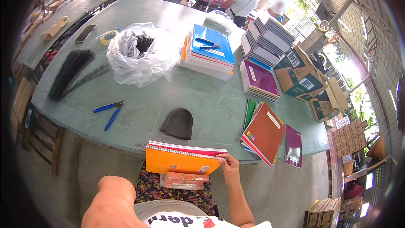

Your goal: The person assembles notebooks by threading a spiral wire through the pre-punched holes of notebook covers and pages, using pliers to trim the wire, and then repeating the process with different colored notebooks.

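Observation:
An orange spiral notebook (181, 159) is held on its side at the table's near edge, its wire coil running along the top. White pages and a red cover show behind the coil. My right hand (229, 168) is closed on the notebook's right end, thumb and fingers at the coil. My left arm (114, 194) shows only as far as the bent elbow; the hand is out of sight. A loose coil end (139, 145) sticks out past the notebook's left corner. Just beyond lies a dark curved piece (178, 124). Blue-handled cutters (110, 112) lie open to the left.
Wire coils (69, 74) lie at the left, near a plastic bag (135, 65) with more coils. Blue notebooks (213, 46) carry another pair of cutters. At right are a brown notebook (265, 131), a purple notebook (293, 145), tall stacks and cartons (299, 74). People work beyond.

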